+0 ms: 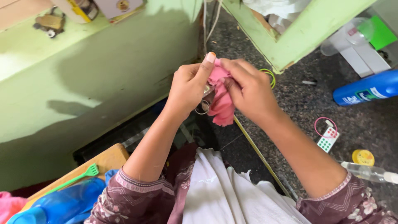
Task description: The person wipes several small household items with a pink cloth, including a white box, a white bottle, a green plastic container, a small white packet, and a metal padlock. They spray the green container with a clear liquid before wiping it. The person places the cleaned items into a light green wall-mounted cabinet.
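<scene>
Dark speckled stone floor runs under me to the right, meeting a pale green painted wall on the left and a green wooden frame above. The wall paint is scuffed and shadowed. On the floor, well apart from my hands: a blue bottle lying on its side, a small white card with coloured dots, a pink loop beside it, a yellow round lid, and a clear bottle lying flat. A green loop shows just behind my right hand. At lower left, a wooden board carries a small green fork-shaped tool, with a blue plastic item below it.

My left hand is closed, thumb raised, gripping a small metal piece with rings. My right hand pinches a pink cloth against that metal piece, fingers narrow and curled around the fabric. Both are held up in front of me, above my white lap cloth.
</scene>
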